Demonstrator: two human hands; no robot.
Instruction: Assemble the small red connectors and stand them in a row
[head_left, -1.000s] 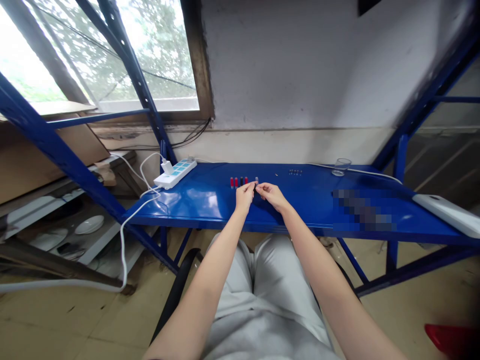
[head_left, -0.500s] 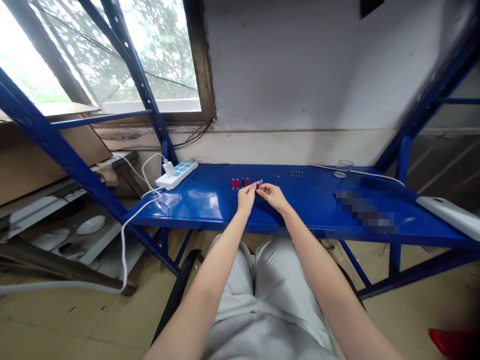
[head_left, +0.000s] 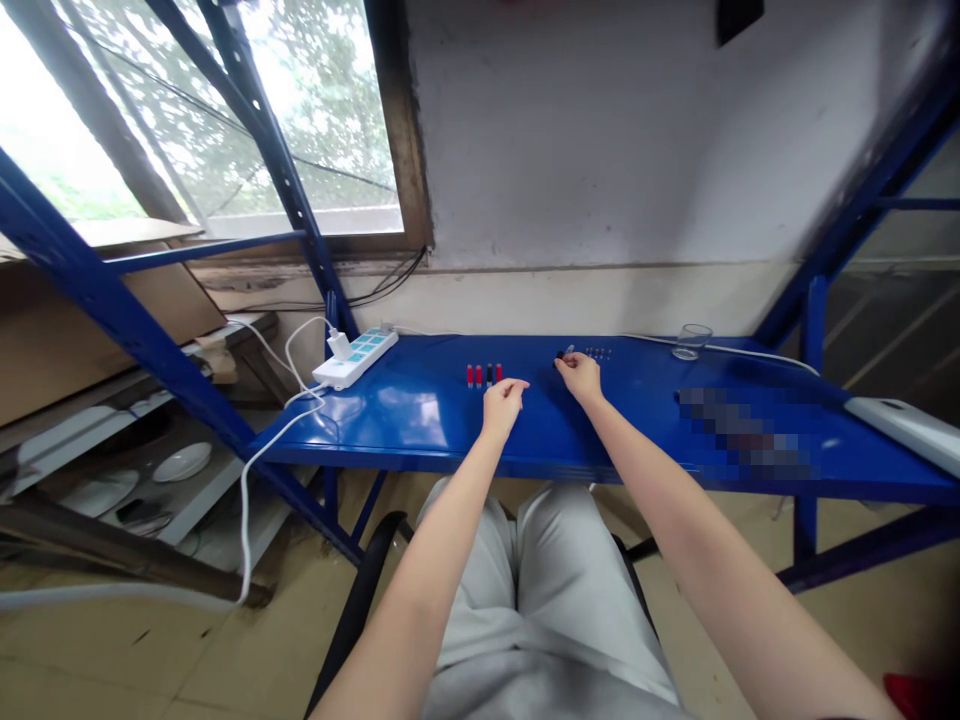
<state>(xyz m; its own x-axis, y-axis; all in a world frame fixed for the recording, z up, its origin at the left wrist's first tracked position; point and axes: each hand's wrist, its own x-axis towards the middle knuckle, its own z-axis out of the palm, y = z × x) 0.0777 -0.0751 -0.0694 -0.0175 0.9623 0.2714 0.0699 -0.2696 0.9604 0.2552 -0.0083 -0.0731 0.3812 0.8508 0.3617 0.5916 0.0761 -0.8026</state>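
Note:
My left hand hovers over the front middle of the blue table, its fingers drawn together; whatever they may hold is hidden. Just beyond it stands a short row of small red tubes with pale lower ends, and a black tube of the same sort. Further right, my right hand pinches a small black tube with a clear end, tilted between thumb and fingers. Several tiny metal-looking pieces lie close beyond that hand.
A white power strip with a plugged-in cord lies at the table's left. A clear glass stands at the back right. Nearer sits a blurred-out object, with a white box-like item at the right end. Blue frame posts flank the table.
My hands have moved apart. The right hand has gone right and away from me with the black tube, toward the tiny pieces, while the left stays near the row.

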